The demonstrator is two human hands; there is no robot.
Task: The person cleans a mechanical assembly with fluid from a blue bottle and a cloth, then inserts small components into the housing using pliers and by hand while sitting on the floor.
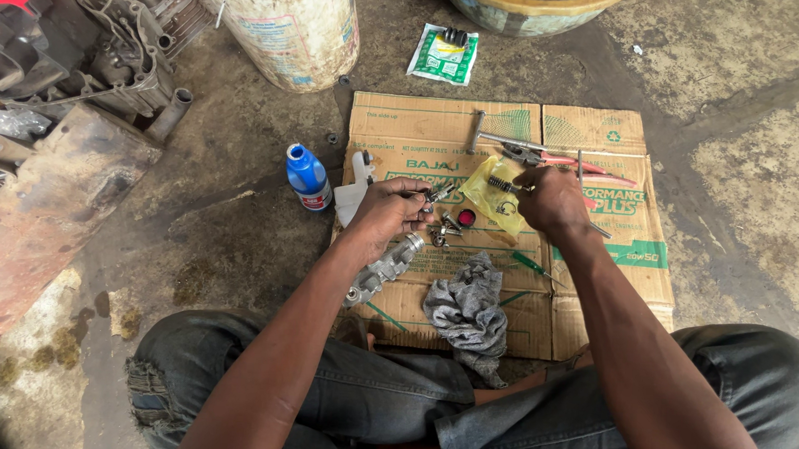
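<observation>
The left hand [389,208] is closed in a pinch on a small metal part [437,195], slim, silvery and short, its end sticking out past the fingertips; it hangs just above the flattened cardboard [596,130], near the sheet's middle; the right hand [551,199] is curled shut, fingers pressed together over a small dark spring [502,184] at the edge of a yellow plastic bag [491,207], though whether it truly grips the spring I cannot tell; on the cardboard, just below the left hand, lies one cast metal cylinder body [383,271], grey and tilted; between the hands sit a few small loose metal bits [443,229] and one red cap [465,218]; one grey rag [468,308] lies crumpled near the cardboard's near edge; one green-handled screwdriver [532,263] rests beside it; one pair of red-handled pliers [549,157] lies toward the far edge; off the cardboard's left edge stands one blue bottle [307,176]; beyond its far edge lie one green packet [443,55] and one white bucket [287,23].
</observation>
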